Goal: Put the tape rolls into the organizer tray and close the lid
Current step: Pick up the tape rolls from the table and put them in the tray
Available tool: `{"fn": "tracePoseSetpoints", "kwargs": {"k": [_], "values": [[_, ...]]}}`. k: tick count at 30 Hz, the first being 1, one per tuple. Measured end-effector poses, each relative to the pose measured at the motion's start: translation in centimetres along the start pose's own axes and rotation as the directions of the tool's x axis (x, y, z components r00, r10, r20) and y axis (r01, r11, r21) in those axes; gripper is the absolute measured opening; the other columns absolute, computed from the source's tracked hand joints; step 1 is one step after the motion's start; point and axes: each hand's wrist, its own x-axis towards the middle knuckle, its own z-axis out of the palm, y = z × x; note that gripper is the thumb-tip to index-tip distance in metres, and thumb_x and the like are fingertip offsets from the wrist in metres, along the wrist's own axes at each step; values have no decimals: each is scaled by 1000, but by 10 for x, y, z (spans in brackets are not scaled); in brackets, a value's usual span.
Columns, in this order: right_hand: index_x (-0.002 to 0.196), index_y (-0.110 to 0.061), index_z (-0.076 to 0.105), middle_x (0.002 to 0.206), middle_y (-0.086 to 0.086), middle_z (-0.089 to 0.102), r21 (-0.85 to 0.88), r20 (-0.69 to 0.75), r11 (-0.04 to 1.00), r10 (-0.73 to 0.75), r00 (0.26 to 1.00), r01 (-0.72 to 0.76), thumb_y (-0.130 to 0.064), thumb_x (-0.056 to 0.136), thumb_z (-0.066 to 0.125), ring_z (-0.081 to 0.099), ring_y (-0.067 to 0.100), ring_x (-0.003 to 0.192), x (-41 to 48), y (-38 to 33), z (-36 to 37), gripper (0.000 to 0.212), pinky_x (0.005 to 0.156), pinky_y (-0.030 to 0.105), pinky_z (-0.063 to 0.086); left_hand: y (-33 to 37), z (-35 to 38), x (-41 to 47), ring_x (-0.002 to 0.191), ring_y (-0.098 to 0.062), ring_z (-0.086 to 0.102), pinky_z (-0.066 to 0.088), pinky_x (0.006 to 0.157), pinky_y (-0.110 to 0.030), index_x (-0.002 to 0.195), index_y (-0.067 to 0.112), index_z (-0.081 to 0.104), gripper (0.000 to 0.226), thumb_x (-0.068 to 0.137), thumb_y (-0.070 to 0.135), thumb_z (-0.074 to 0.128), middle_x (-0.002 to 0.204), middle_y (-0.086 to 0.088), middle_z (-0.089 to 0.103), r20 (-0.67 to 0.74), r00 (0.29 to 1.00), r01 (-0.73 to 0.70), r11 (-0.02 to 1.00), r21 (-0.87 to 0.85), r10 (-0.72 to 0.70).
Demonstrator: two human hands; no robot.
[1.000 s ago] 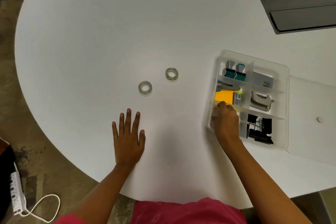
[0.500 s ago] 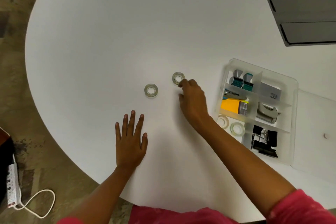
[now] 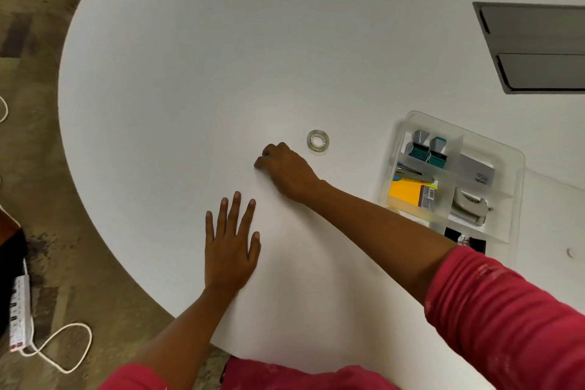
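A clear tape roll (image 3: 318, 140) lies flat on the white table (image 3: 221, 73), just right of my right hand's knuckles. My right hand (image 3: 281, 168) reaches across with its fingers curled down over the spot where a second roll lay; that roll is hidden under the fingers. My left hand (image 3: 231, 247) rests flat on the table, fingers spread, holding nothing. The clear organizer tray (image 3: 459, 131) stands at the right with its lid (image 3: 550, 199) swung open beside it. My right forearm covers the tray's near-left compartment.
The tray holds binder clips, a yellow pad, a stapler and a small box. A dark grey panel (image 3: 538, 47) is set into the table at the far right. The table's curved edge runs down the left; a power strip (image 3: 19, 310) lies on the floor.
My right hand left the tray, passed the right-hand roll and moved further left onto the other roll, which is now covered. My left hand stayed flat.
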Motion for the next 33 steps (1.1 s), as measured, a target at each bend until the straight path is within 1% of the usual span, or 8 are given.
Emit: {"fn": "tracePoseSetpoints", "kwargs": {"k": [3,6,9,14,18,22,26,33], "values": [[119,-7,59,121,18,54,97,-88,995,46,995,-37,7,79,57,49,34,107,-14,-2,-5,42,64,31,42,0,0,0,149,-24,2,10,120,-52,151,26,12,63,93,36,33,161,-3,6,2,1000,-1,1000,0,1],[122,-13,58,124,11,52,261,-161,963,118,980,-73,-5,79,66,48,28,111,-43,-7,-19,45,71,34,50,0,0,0,149,-23,1,9,120,-52,151,27,11,63,94,37,33,161,-3,5,6,1000,-2,1000,5,2],[123,-17,57,122,5,53,365,-249,926,198,948,-98,-14,80,68,49,23,110,-80,-3,-43,44,82,30,47,0,-1,-1,149,-24,0,9,120,-52,151,26,11,63,93,36,33,162,-3,5,4,1000,-4,1000,-2,4],[112,-13,62,110,7,57,493,-354,818,499,791,-296,-14,74,77,60,22,90,-145,25,-70,41,75,33,53,1,-1,-1,149,-24,0,9,120,-52,151,26,11,63,93,36,32,162,-3,4,3,1000,-5,1000,-7,5],[108,-13,61,108,8,55,479,-304,683,719,625,-552,-17,68,81,59,27,88,-194,53,-61,44,72,42,56,1,-1,-1,149,-23,0,8,120,-51,151,26,11,63,93,36,30,162,-3,4,0,1000,-8,1000,7,8],[104,-11,59,102,12,59,417,-96,523,839,536,-744,-28,69,81,59,29,87,-221,66,-42,45,74,43,54,2,0,-1,149,-24,2,8,120,-51,151,25,13,63,92,36,30,161,-3,5,-9,1000,-12,1000,-3,12],[101,-8,60,101,15,62,382,45,442,868,494,-812,-32,71,80,58,30,91,-226,68,-27,43,71,32,47,2,-1,-1,149,-24,2,8,121,-50,151,25,13,62,92,37,29,161,-3,6,-8,1000,-10,1000,10,10],[105,-5,56,109,16,54,336,68,433,875,480,-836,-30,77,75,54,30,95,-221,61,-21,43,71,31,40,3,-2,-2,149,-23,2,6,121,-50,151,25,14,62,92,37,27,161,-3,6,-14,1000,-8,1000,-2,8]]}}
